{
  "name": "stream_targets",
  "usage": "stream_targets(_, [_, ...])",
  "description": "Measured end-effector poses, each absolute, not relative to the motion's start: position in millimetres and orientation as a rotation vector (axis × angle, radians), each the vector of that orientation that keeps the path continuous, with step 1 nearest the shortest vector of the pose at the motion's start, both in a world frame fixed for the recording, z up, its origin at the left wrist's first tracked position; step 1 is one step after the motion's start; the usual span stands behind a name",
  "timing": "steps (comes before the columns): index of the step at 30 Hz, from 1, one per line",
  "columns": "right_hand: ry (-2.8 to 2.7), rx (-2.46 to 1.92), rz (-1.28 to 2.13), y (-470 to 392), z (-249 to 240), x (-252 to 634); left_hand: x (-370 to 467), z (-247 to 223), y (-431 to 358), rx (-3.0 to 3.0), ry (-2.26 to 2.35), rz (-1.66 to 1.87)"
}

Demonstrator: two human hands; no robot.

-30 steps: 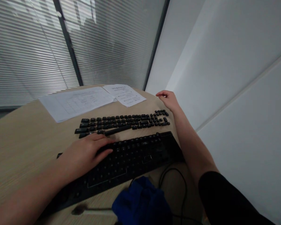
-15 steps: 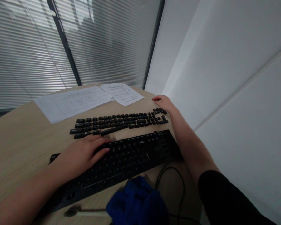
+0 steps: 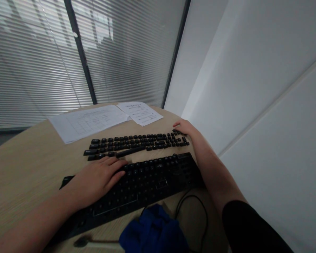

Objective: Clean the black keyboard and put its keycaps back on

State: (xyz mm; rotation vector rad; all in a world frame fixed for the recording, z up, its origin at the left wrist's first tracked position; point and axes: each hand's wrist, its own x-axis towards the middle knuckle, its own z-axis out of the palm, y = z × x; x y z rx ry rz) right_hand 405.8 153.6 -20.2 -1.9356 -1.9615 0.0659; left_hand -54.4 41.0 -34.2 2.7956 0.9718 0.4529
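Observation:
My left hand [image 3: 101, 177] lies on a black keyboard [image 3: 150, 182] with its fingers stretched out over the upper rows. Much of the keyboard's lower area shows bare key posts. Behind it, loose black keycaps [image 3: 137, 140] stand in rows on the table, with a long spacebar [image 3: 131, 151] among them. My right hand [image 3: 184, 127] reaches over the far right end of these rows. Its fingers point left and look apart, just above the small keycaps there. I see nothing held in it, though the underside of the hand is hidden.
Two printed papers [image 3: 91, 121] lie at the back of the round wooden table [image 3: 21, 158]. In front are a crumpled blue cloth [image 3: 154, 232], a brush [image 3: 81, 241] and a black cable [image 3: 204, 207]. A white wall [image 3: 265, 70] rises close on the right.
My view has tilted slightly, so everything sits lower in the picture. My right hand has come down a little closer to the keycaps. The left hand stays on the keyboard.

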Motion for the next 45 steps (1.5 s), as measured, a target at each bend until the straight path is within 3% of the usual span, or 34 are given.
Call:
stream_targets(17, [-1.968,-1.967,0.016,155.3,-32.7,391.2,-55.5,-40.2,42.3,2.811,0.951,0.482])
stream_targets(28, [-1.823,-1.689,-0.125,100.5,53.5,370.7,-51.0,-27.0,32.8,2.810,0.958,0.389])
stream_targets(32, [-1.863,-1.542,-0.173,55.9,61.0,359.3,-50.4,-18.5,21.7,2.831,0.989,0.316])
stream_targets(39, [-1.863,-1.543,-0.067,-22.1,1.6,362.8,-54.9,-19.2,14.0,2.803,1.089,0.270])
stream_targets(45, [-1.663,-1.497,0.069,-30.6,-66.1,375.3,-55.5,-19.2,12.4,2.773,1.160,0.265])
